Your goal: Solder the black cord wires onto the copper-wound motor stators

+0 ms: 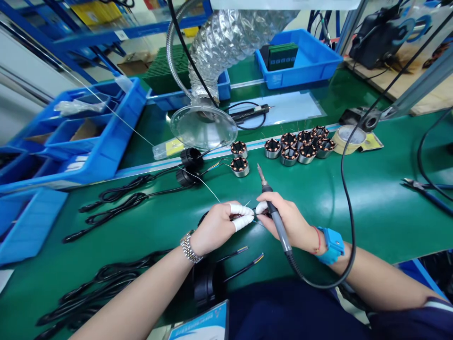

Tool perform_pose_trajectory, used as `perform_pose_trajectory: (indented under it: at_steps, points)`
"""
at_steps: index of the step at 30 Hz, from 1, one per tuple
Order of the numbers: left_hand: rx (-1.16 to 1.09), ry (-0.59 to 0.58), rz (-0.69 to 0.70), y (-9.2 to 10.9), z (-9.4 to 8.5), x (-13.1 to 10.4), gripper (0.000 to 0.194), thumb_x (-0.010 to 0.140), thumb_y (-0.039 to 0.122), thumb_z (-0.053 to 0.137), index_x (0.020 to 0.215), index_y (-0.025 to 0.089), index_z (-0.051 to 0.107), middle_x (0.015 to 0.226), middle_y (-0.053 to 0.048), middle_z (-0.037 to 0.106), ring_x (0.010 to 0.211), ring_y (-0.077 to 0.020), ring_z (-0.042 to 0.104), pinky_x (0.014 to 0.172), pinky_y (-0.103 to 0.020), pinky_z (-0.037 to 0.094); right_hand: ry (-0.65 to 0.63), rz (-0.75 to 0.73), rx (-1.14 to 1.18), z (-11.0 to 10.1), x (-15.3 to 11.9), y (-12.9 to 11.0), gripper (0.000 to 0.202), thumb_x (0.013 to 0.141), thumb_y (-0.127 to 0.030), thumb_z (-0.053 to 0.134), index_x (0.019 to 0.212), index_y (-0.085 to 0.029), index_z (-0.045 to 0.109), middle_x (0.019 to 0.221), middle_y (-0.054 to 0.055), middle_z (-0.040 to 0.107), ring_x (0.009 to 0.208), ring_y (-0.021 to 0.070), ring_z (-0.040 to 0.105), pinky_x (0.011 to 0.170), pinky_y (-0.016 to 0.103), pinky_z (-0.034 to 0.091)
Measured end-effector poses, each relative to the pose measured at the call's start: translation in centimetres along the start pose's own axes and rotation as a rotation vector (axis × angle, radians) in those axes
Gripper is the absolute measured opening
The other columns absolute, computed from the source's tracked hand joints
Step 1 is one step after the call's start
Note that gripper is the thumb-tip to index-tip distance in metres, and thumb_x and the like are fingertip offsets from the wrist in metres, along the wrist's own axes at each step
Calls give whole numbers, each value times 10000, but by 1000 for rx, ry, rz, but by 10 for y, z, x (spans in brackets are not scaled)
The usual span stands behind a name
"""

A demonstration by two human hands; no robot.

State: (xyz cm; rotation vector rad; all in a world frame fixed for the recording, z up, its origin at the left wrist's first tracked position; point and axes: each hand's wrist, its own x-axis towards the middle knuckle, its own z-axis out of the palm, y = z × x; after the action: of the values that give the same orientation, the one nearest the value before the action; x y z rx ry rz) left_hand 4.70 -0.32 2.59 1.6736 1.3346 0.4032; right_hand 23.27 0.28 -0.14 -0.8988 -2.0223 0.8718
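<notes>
My right hand (288,222) is wrapped round a soldering iron (279,229), whose metal tip points up and away over the mat. Its thumb and forefinger also meet at the fingertips of my left hand (217,226). White covers wrap the left thumb and forefinger, which pinch thin wires (255,221); their exact ends are hidden between the fingers. A strand of solder wire (208,185) runs down from the upper left to the left hand. Beyond the hands stand two copper-wound stators (240,166), the nearer joined by thin wires to a black cable with a round cap (187,177).
More stators (289,155) cluster right of centre beside a tape roll (349,137). A fume-extraction hood (204,127) hangs above the mat. Black cables (106,278) lie at left, near blue bins (116,141). Pliers (424,186) rest at right. The iron's cord loops over my right forearm.
</notes>
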Motion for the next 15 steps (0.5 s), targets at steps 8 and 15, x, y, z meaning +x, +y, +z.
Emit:
perform_pose_trajectory:
  at_steps: [8, 15]
  points:
    - [-11, 14, -15, 0, 1, 0, 208, 765, 335, 548, 853, 200, 681, 741, -3, 602, 680, -118, 534, 634, -216, 417, -32, 60, 41, -1, 0, 1, 290, 765, -144, 516, 1031, -195, 414, 697, -28, 516, 545, 70, 450, 532, 184, 382]
    - [-25, -12, -35, 1, -2, -1, 230, 756, 325, 550, 898, 202, 683, 742, -8, 603, 668, -124, 533, 614, -225, 420, -55, 109, 113, -4, -1, 3, 285, 780, -170, 511, 1039, -192, 392, 685, -29, 549, 542, 72, 500, 537, 184, 414]
